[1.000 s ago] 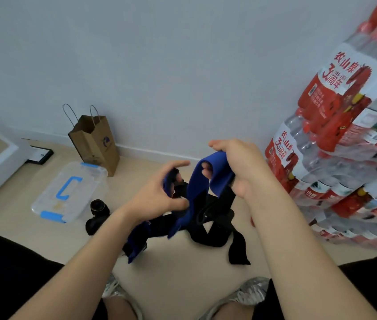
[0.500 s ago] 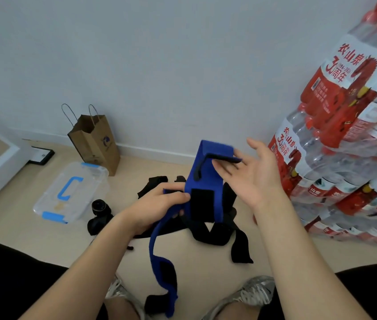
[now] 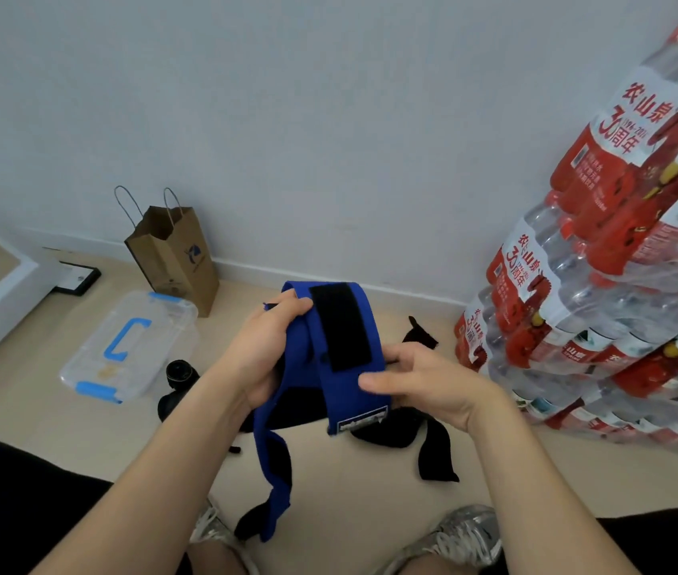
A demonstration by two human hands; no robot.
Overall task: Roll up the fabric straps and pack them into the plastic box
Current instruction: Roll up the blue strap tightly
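Clear plastic first: the plastic box (image 3: pixel 155 325) is sat on the floor well left of the blue strap (image 3: pixel 341 388), with its lid apparently on. What's inside can't be made out. A brown paper bag (image 3: pixel 175 259) is stood behind the box, also left of the strap. Between box and strap a small dark roll (image 3: pixel 179 373) is seen on the floor, maybe a strap that's been rolled, but that can't be told for sure.

The blue strap itself is held up in mid-air, folded over at the top, a black velcro patch (image 3: pixel 341 325) facing the camera and a long tail hung down toward the shoes. Its left edge near the fold is gripped by the left hand (image 3: pixel 264 350), fingers curled round it. Its lower end is pinched by the right hand (image 3: pixel 424 383), thumb on the front and fingers behind.

Loose black straps (image 3: pixel 437 454) are left in a heap on the floor below and just right of the blue strap. Shrink-wrapped water bottle packs (image 3: pixel 619 284) are stacked far right of it.

So the rolling step looks barely started, end found and lined up, nothing wound yet. Next, a tight first turn is probably needed at the pinched end, tension kept on the tail. The box lid would need to be taken off before anything gets packed.
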